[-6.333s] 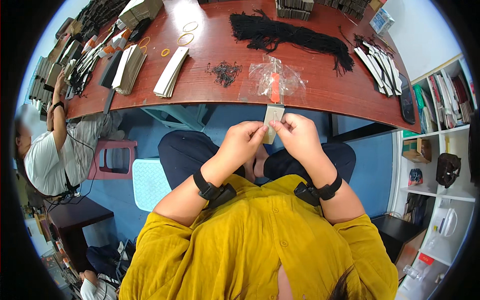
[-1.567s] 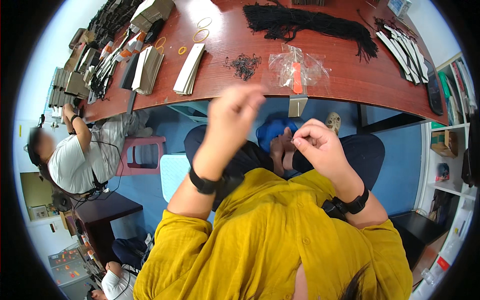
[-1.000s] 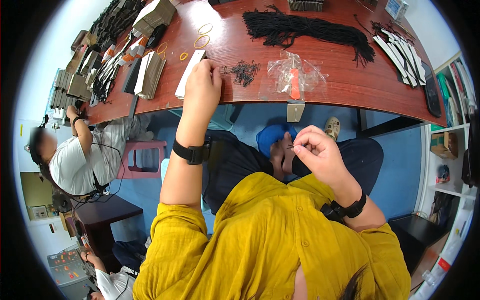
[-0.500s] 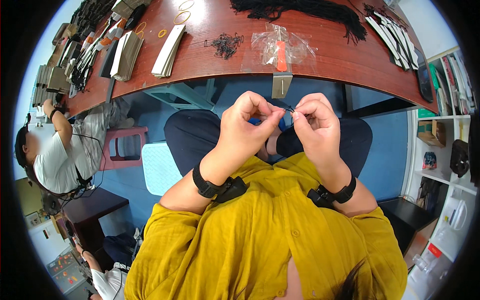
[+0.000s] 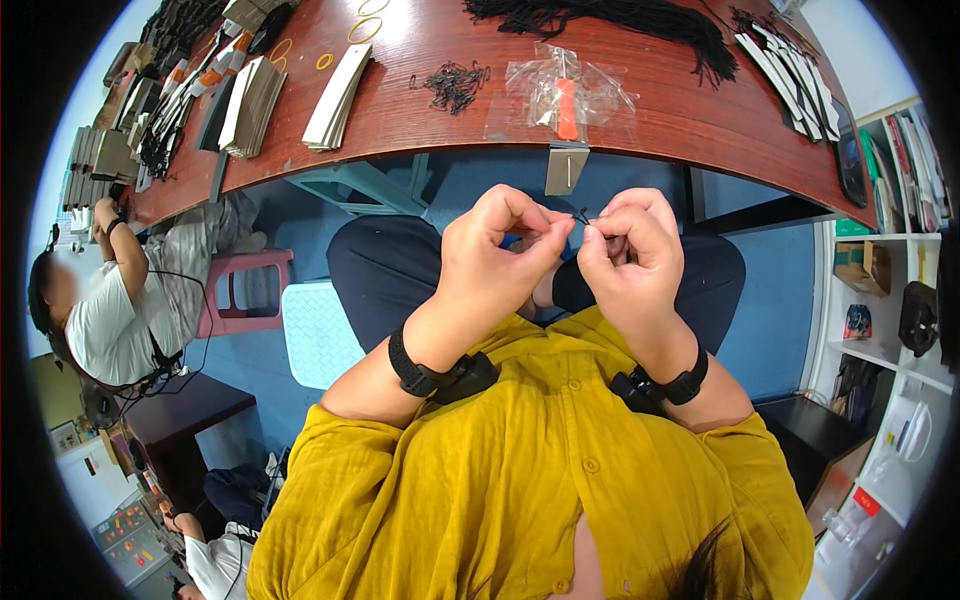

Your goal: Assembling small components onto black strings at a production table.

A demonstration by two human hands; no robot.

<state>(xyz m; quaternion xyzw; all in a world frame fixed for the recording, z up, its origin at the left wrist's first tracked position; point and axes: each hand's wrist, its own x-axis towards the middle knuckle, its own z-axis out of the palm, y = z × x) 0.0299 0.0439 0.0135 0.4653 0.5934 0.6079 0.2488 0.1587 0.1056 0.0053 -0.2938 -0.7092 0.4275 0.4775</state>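
In front of the table edge, over my lap, my left hand (image 5: 508, 245) and my right hand (image 5: 635, 255) are raised close together. Each is closed in a pinch, thumb against forefinger. Between the fingertips shows a thin black cord-like piece (image 5: 583, 215), with short ends sticking up. It is too small to make out its exact kind, and the fingers hide part of it. Just beyond my hands, a metal bracket (image 5: 565, 178) with a pin-like post juts from the table edge. A red-orange strip (image 5: 567, 110) and crumpled clear film (image 5: 600, 100) lie behind it.
On the red-brown table (image 5: 420, 130) are a heap of small black pieces (image 5: 455, 88), a bundle of black cords (image 5: 620, 22), stacks of pale cards (image 5: 250, 108) and white strips (image 5: 790, 85). A pale blue stool (image 5: 320, 335) stands at left, near a seated person (image 5: 115, 320).
My hands stay almost in place, still pinching; the black piece between the fingertips has shifted slightly and its ends point up more. At left, the seated person's arm has moved a little.
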